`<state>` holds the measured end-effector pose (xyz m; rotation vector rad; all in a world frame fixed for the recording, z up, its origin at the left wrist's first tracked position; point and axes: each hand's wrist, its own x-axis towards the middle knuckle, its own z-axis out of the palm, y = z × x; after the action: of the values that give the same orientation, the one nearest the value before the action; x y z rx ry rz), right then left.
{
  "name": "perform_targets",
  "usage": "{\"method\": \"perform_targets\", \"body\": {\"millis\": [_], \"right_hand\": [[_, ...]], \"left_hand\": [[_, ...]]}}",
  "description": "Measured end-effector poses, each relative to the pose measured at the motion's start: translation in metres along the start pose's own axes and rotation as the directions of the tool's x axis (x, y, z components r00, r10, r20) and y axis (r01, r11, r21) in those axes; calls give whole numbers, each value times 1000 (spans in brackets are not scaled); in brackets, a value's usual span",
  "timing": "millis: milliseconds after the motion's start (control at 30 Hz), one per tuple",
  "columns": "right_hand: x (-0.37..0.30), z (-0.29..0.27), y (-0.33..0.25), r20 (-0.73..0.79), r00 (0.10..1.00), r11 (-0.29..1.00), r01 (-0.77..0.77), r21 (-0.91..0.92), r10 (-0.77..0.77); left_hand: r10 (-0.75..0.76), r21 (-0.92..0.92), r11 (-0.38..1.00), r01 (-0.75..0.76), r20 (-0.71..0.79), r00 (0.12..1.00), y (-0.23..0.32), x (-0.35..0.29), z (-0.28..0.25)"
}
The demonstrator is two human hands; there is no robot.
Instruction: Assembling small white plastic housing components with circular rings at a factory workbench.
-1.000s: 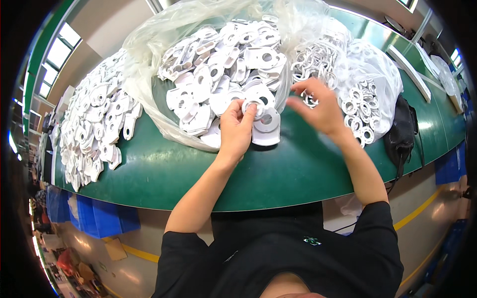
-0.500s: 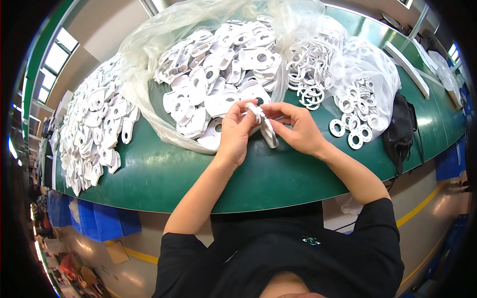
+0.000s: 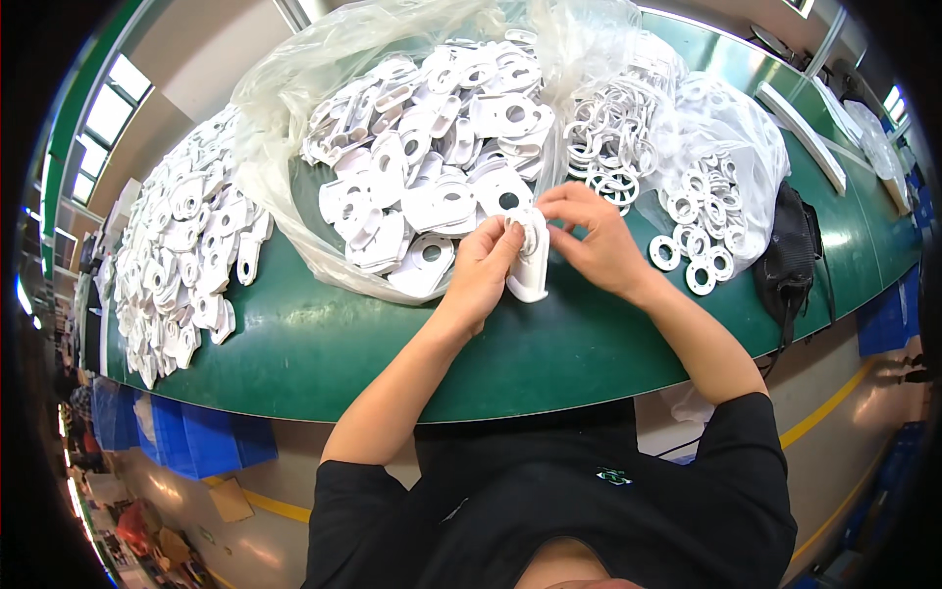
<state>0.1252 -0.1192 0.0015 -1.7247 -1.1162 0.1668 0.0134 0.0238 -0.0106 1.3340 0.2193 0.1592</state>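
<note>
In front of the open bag, a white plastic plate with a rounded end and a round ring area (image 3: 531, 267) is held up over the table. My left hand (image 3: 479, 272) grips its left side, thumb lying on the face near the ring. At its upper right edge, my right hand (image 3: 599, 245) has its fingers curled and touching the part; their tips are partly hidden. Similar white plastic plates with holes (image 3: 432, 201) fill the clear plastic bag (image 3: 324, 257) just beyond my hands.
More white plates are heaped on the left (image 3: 186, 255) of the green table (image 3: 324, 353). White rings (image 3: 613, 128) spill from bags to the right, several loose ones (image 3: 701, 276) nearest me. A black bag (image 3: 788, 260) lies at the right edge. Blue bins (image 3: 201, 432) stand below left.
The white plate has turned from edge-on to show its broad face. My left thumb now lies on the face, and my right hand has shifted slightly up and right along the part's edge.
</note>
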Motion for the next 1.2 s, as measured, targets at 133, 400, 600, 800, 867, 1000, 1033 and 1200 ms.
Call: {"method": "perform_targets", "body": {"millis": [133,400,600,800,867,1000,1033,1200], "right_hand": [[17,-23,14,-162,952,900,178,-398,-260],[17,-58,42,-90,985,746,51,-664,-147],[25,-73,14,-452,799,771,23,-637,-397],[25,-78,21,-521,760,897,183,-403,-389],[25,-78,11,-474,751,864,254,-435,-459],[21,-74,5,-482,736,856,260,-446,-475],[21,-72,6,-482,736,856,260,-447,-475],[25,-65,5,-718,644,956,274,-106,-264]], "left_hand": [[-99,-185,979,83,-79,992,7,0,3],[-209,-331,922,200,9,978,5,-2,-6],[-252,-354,898,261,72,965,18,-4,3],[-135,-481,856,188,142,981,8,-3,6],[-143,-515,829,217,180,973,5,-2,3],[-192,-520,808,276,211,959,14,-3,4],[-192,-519,809,276,211,958,14,-3,4],[-178,-440,863,248,196,964,14,-3,4]]}}
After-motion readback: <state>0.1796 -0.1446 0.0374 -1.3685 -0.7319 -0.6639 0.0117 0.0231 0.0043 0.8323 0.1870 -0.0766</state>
